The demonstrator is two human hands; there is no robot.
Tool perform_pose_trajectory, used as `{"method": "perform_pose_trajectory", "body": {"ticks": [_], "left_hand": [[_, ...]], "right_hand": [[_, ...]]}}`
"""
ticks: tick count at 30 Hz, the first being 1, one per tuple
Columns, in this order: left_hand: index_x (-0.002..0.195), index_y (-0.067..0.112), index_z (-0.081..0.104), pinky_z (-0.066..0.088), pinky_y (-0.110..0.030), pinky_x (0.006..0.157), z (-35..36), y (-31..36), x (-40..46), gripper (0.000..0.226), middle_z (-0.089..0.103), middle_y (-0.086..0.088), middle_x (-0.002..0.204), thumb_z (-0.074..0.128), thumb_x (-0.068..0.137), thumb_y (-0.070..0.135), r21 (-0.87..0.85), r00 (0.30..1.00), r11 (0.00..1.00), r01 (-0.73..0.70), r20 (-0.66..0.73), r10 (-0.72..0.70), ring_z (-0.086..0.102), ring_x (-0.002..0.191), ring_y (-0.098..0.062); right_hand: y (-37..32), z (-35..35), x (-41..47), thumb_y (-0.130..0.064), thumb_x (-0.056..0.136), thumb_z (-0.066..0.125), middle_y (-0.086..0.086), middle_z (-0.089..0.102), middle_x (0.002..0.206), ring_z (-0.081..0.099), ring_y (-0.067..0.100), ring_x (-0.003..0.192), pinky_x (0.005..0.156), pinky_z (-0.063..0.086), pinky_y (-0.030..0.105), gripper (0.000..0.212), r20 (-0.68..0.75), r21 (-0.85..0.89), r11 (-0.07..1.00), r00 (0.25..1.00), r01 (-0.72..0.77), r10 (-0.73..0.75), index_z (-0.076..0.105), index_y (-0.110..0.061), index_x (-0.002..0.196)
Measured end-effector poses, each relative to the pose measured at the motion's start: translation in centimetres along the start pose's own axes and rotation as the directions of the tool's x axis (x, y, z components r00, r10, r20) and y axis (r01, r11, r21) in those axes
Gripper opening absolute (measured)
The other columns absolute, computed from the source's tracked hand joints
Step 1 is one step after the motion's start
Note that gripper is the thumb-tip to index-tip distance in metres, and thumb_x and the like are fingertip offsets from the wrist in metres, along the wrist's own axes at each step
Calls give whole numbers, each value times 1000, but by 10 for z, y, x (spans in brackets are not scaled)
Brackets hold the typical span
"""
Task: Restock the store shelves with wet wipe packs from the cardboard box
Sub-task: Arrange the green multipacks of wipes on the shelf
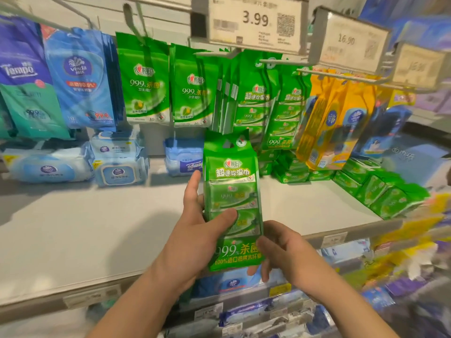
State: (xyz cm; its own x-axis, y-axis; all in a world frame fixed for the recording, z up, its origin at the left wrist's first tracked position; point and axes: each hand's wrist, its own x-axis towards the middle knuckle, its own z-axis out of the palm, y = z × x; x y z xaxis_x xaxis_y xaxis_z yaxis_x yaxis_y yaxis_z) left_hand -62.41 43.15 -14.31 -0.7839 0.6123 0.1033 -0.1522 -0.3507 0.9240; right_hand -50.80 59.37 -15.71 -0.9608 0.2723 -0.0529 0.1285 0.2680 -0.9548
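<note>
Wet wipe pack (233, 191) upright, gripped by left hand (195, 230); lower corner hidden behind right hand (280, 250)

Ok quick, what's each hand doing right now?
Left hand: gripping the green wipe pack.
Right hand: pinching the same pack's bottom edge.

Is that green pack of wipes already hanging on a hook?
No, the green pack is off the hooks, held upright by the left hand and right hand.
</note>
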Motion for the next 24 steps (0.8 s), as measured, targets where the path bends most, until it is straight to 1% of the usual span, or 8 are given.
{"method": "perform_pose_trajectory", "body": {"ticks": [3, 6, 10, 14, 16, 20, 22, 24], "left_hand": [[149, 53, 31, 60, -50, 89, 22, -4, 2, 84, 66, 1, 136, 64, 95, -1, 36, 998, 999, -19, 58, 17, 70, 115, -28], [151, 50, 31, 58, -54, 92, 52, -12, 7, 82, 67, -2, 135, 68, 95, 3, 101, 998, 994, -49, 52, 44, 70, 114, -30], [153, 53, 24, 55, -54, 98, 97, -23, 13, 87, 65, 2, 138, 69, 94, 6, 162, 996, 984, -77, 62, 67, 70, 115, -27], [155, 49, 18, 57, -45, 98, 133, -32, 14, 84, 65, 5, 139, 62, 98, 6, 188, 989, 979, -85, 134, 60, 67, 121, -21], [156, 35, 27, 55, -41, 102, 148, -40, 11, 71, 67, 6, 135, 59, 99, 7, 242, 982, 966, -92, 182, 48, 65, 123, -19], [140, 27, 54, 53, -27, 100, 170, -50, 6, 51, 72, 9, 127, 64, 90, 25, 346, 985, 928, -134, 153, 86, 67, 120, -14], [140, 25, 55, 52, -20, 96, 180, -49, 4, 47, 71, 12, 128, 63, 93, 23, 365, 979, 913, -181, 160, 130, 66, 120, -9], [142, 23, 54, 51, -16, 94, 187, -46, 5, 47, 70, 12, 129, 62, 95, 20, 374, 972, 900, -223, 157, 176, 65, 120, -6]], "right_hand": [[8, -16, -7, -50, 98, 57, 5, 75, 100, 70, 26, 67, 75, 55, 51, 36, -39, -11, 999, 998, 40, -40, 62, -22, 119], [16, -42, -16, -66, 87, 64, 10, 70, 88, 63, 23, 68, 66, 52, 33, 50, -77, 25, 993, 991, 113, -111, 66, -27, 117], [28, -80, -21, -47, 92, 66, -8, 71, 85, 59, 14, 64, 63, 51, 32, 37, -140, 66, 988, 981, 143, -133, 63, -20, 117], [39, -115, -23, -44, 92, 68, -1, 73, 92, 66, 15, 71, 61, 52, 31, 30, -202, 171, 961, 963, 216, -180, 64, -23, 112], [44, -132, -24, -49, 84, 62, 5, 71, 94, 67, 28, 81, 67, 56, 35, 30, -242, 160, 953, 946, 258, -216, 65, -31, 108], [48, -158, -24, -70, 86, 62, 1, 74, 100, 69, 27, 91, 72, 59, 28, 47, -269, 114, 921, 904, 374, -334, 62, -33, 117], [44, -168, -24, -74, 81, 63, -2, 76, 100, 71, 20, 84, 71, 59, 25, 63, -243, 103, 895, 883, 435, -401, 60, -26, 121], [37, -175, -24, -59, 84, 63, -12, 75, 97, 68, 4, 80, 69, 54, 16, 54, -230, 103, 860, 853, 500, -468, 59, -20, 120]]}}
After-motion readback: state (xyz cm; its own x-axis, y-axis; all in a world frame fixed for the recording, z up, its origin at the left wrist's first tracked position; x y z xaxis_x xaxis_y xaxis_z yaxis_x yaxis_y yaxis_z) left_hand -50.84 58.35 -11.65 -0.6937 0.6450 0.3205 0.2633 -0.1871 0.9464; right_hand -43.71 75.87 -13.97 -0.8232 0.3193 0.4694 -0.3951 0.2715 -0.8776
